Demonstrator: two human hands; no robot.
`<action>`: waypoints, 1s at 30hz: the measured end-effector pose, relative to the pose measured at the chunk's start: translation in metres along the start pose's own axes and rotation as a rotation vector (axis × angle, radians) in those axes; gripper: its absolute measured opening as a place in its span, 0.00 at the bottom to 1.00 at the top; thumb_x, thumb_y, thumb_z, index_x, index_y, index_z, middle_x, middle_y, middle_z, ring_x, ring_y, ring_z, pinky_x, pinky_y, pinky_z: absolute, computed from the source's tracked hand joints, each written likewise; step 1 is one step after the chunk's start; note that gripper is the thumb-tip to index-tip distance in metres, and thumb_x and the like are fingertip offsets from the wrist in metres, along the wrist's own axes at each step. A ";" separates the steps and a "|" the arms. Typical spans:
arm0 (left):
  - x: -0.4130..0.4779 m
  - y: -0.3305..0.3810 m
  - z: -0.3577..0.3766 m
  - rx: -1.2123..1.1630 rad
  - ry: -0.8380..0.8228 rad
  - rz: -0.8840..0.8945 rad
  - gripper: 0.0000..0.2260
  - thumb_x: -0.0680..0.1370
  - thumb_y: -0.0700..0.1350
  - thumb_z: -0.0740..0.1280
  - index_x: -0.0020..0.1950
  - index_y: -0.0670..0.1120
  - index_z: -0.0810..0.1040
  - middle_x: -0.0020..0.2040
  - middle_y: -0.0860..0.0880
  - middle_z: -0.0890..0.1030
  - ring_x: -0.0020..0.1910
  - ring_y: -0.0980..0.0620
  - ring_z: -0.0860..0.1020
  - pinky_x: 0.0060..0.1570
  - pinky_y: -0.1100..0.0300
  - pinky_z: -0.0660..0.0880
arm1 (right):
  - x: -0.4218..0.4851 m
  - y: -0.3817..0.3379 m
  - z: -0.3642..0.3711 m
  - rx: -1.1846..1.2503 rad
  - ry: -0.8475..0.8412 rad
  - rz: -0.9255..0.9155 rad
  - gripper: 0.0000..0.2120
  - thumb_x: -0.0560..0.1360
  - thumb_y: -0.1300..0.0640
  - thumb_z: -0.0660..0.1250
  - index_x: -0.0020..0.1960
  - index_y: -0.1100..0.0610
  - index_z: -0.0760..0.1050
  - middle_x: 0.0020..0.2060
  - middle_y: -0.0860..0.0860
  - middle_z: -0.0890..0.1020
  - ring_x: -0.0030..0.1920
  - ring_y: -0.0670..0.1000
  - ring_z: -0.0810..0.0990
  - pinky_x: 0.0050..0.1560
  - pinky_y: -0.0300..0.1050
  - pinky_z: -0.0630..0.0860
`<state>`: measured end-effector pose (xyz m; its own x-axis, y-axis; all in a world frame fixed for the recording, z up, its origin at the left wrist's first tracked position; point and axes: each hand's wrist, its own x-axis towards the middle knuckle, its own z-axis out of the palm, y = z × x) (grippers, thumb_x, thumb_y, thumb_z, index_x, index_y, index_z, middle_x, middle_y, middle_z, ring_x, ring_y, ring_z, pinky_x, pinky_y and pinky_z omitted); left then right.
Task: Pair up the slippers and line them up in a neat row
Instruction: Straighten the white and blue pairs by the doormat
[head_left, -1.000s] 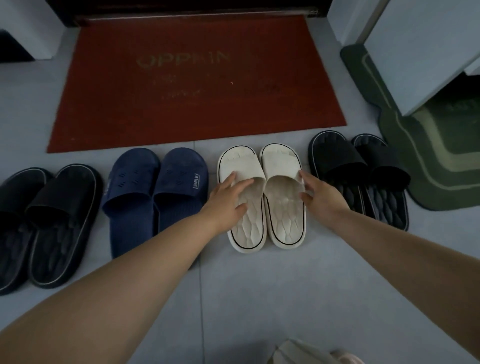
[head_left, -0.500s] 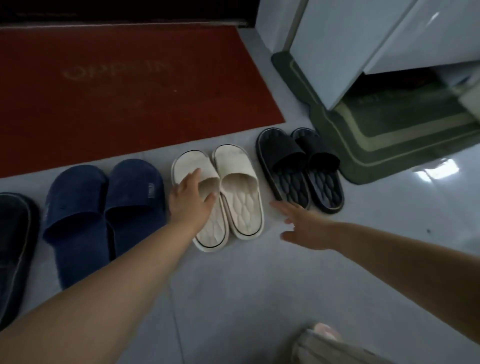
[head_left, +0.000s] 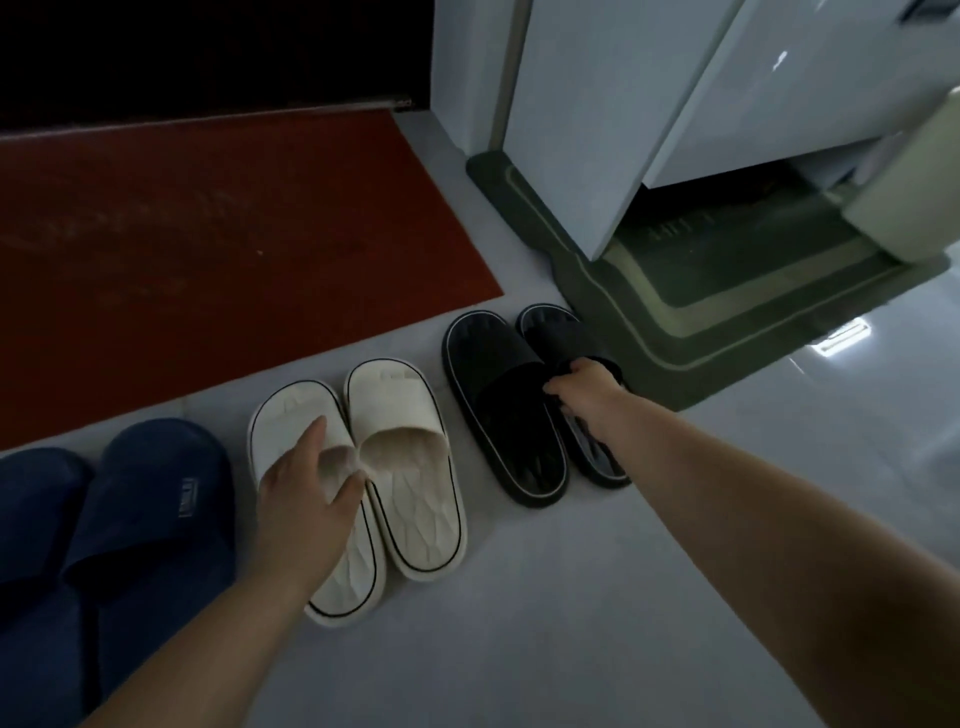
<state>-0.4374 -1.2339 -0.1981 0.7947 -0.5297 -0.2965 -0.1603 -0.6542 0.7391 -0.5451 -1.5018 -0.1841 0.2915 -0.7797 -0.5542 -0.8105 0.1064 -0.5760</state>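
Three pairs of slippers stand side by side on the grey floor. A navy pair (head_left: 150, 499) is at the left, a cream pair (head_left: 410, 467) in the middle and a black pair (head_left: 498, 384) at the right. My left hand (head_left: 306, 499) rests flat on the left cream slipper (head_left: 291, 421), fingers spread, covering its strap and heel. My right hand (head_left: 587, 389) curls over the strap of the right black slipper (head_left: 556, 327), fingers tucked under the strap's edge.
A red doormat (head_left: 208, 260) lies behind the slippers. A green mat (head_left: 691, 332) sits at the right, touching the black pair, under a white cabinet (head_left: 597, 130). A dark doorway is at the top left.
My right hand has left the cream pair, crossed to the right and closed on the right black slipper's strap. The view has swung right, and the far-left black pair has dropped out of it.
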 end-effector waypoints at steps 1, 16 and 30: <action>0.002 -0.002 -0.003 0.000 0.003 -0.025 0.28 0.77 0.46 0.65 0.75 0.50 0.58 0.73 0.46 0.66 0.72 0.44 0.63 0.71 0.44 0.63 | 0.006 -0.004 0.007 0.072 -0.003 0.037 0.29 0.73 0.58 0.68 0.71 0.63 0.63 0.47 0.59 0.77 0.46 0.58 0.77 0.51 0.49 0.73; 0.007 -0.009 -0.002 0.033 0.041 -0.149 0.26 0.76 0.43 0.64 0.74 0.49 0.62 0.73 0.44 0.66 0.72 0.39 0.63 0.70 0.41 0.62 | 0.009 0.027 0.013 0.194 0.041 -0.051 0.18 0.74 0.62 0.65 0.64 0.59 0.69 0.47 0.57 0.78 0.45 0.55 0.77 0.42 0.42 0.72; 0.005 -0.009 -0.013 -0.092 0.024 -0.171 0.25 0.78 0.44 0.62 0.73 0.53 0.61 0.73 0.49 0.66 0.73 0.45 0.61 0.70 0.44 0.61 | 0.013 0.011 0.006 -0.179 -0.058 -0.145 0.28 0.75 0.58 0.62 0.73 0.58 0.60 0.70 0.59 0.66 0.68 0.60 0.68 0.63 0.44 0.67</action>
<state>-0.4245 -1.2234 -0.1983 0.8195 -0.4017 -0.4088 0.0315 -0.6806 0.7320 -0.5469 -1.5076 -0.2013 0.4360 -0.7416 -0.5098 -0.8336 -0.1193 -0.5393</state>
